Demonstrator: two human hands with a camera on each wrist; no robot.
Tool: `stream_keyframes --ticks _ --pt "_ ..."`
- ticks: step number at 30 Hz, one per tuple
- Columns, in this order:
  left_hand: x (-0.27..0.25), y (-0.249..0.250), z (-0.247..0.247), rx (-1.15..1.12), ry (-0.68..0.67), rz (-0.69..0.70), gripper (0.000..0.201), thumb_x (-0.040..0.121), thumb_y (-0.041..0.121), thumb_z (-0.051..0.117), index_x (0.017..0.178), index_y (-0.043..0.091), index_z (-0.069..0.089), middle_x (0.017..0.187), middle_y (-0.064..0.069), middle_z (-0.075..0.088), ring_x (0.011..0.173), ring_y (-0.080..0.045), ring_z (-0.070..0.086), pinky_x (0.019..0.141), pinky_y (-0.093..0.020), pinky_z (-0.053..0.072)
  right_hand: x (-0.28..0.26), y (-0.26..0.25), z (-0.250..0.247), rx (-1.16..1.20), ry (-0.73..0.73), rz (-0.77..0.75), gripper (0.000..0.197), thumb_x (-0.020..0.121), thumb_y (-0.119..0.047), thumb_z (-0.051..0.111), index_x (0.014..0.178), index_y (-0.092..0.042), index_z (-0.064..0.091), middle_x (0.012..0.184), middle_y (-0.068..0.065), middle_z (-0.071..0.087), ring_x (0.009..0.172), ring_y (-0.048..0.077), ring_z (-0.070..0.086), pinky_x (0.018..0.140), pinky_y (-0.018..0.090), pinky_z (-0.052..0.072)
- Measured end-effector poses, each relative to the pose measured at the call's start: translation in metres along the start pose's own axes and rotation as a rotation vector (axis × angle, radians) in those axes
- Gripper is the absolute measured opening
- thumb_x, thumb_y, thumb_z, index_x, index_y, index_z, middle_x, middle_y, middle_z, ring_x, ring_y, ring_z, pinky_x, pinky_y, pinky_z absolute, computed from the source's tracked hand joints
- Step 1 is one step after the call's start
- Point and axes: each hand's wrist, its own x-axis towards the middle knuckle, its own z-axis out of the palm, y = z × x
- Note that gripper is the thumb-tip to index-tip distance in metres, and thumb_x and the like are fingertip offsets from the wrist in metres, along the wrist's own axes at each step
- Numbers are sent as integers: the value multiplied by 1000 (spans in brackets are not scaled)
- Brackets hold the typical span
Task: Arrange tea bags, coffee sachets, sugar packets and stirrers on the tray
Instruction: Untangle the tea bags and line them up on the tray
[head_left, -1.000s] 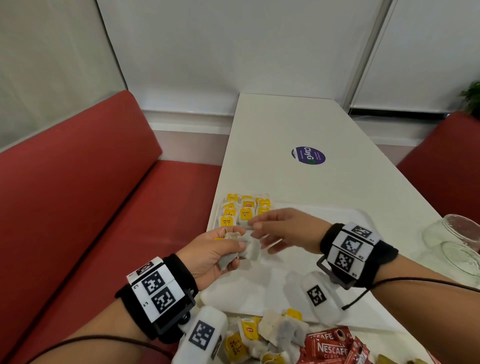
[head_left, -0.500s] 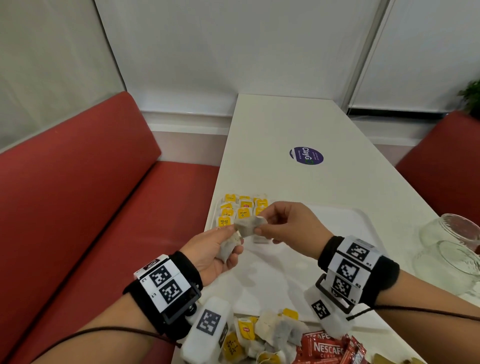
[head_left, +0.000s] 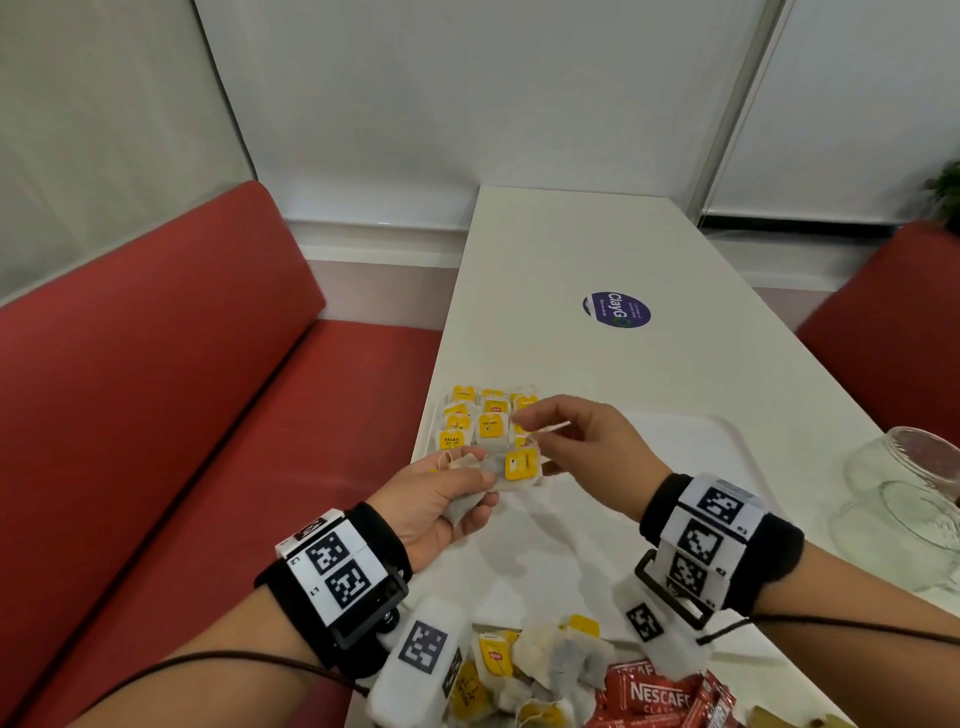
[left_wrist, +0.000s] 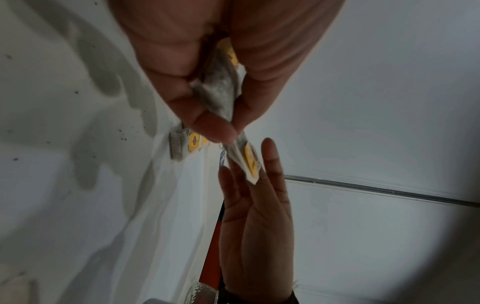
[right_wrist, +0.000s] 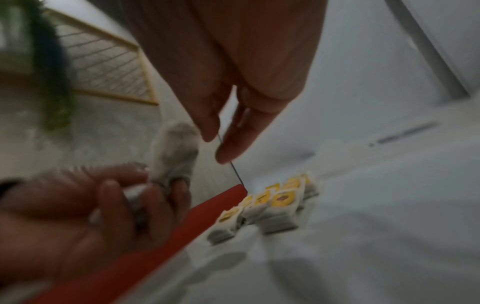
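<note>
Since the earlier frame, a tea bag with a yellow tag has been brought down between the two hands, and the right hand has been opened out beside it. The tea bag is held above the near left part of the white tray. The left hand is clamped on a small bunch of tea bags, pinched between thumb and fingers. The right hand's fingers are spread and lightly curved; a thin string is pinched between thumb and forefinger. Rows of tea bags with yellow tags are laid at the far left corner of the tray. A loose heap of tea bags is found on the table at the near edge, with red coffee sachets just right of it. Glass jars are placed at the right. A round purple sticker is fixed farther along the table.
</note>
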Motion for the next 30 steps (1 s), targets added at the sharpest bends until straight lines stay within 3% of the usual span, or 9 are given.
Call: stream_keyframes --ticks 2,5,7,10,12,16,21,27,30 --pt "1 0 1 -27 4 27 22 85 -9 57 86 13 57 71 -8 62 49 -13 61 43 -18 50 0 -6 0 227 -46 287 14 94 -21 57 99 -15 69 95 15 70 73 21 67 71 32 59" --pt "2 0 2 -29 9 54 22 85 -9 57 87 13 57 74 -9 62 52 -14 62 45 -19 52 0 -5 -2 277 -194 489 36 88 -35 64 106 -4 68 84 11 68 68 18 68 61 26 57" --pt "4 1 0 -25 22 57 22 85 -9 58 89 13 57 75 -9 60 55 -15 62 45 -19 52 1 -3 0 305 -213 469 24 85 -16 69 105 -4 67 82 11 68 67 16 68 60 23 56" --pt "6 0 -6 -22 36 47 23 86 -9 56 95 11 57 78 -10 59 62 -16 60 46 -20 52 12 2 -3 329 -72 398 16 86 -2 65 102 -3 67 82 9 64 63 15 65 59 21 57" --pt "7 0 -10 -10 50 40 23 88 -9 51 98 10 56 84 -12 59 67 -18 58 46 -20 52 23 3 -8 165 -41 333 14 89 -1 60 97 -7 69 84 10 65 67 16 62 58 17 55" --pt "6 5 -21 5 76 45 25 91 -8 39 99 7 58 90 -15 58 69 -19 57 45 -21 52 39 4 -5 -250 -212 301 28 93 -1 47 109 -8 69 88 7 66 68 11 60 58 15 52" --pt "11 10 -26 35 86 62 25 92 -8 38 101 6 58 84 -16 57 66 -18 56 49 -21 54 52 -5 15 -327 -381 338 22 89 -2 57 97 -14 72 73 3 66 63 12 62 57 19 53" --pt "17 10 -31 25 79 66 29 88 -12 42 107 7 55 82 -18 57 67 -20 58 51 -24 55 68 -2 29 -583 -207 211 22 77 -6 68 73 -27 69 66 -3 64 57 12 58 66 29 56" --pt "18 7 -32 34 63 65 25 89 -9 46 102 9 56 81 -14 58 70 -19 58 52 -24 54 69 1 30 -635 -150 175 17 77 -9 68 80 -25 71 69 -7 62 59 9 57 67 27 54"
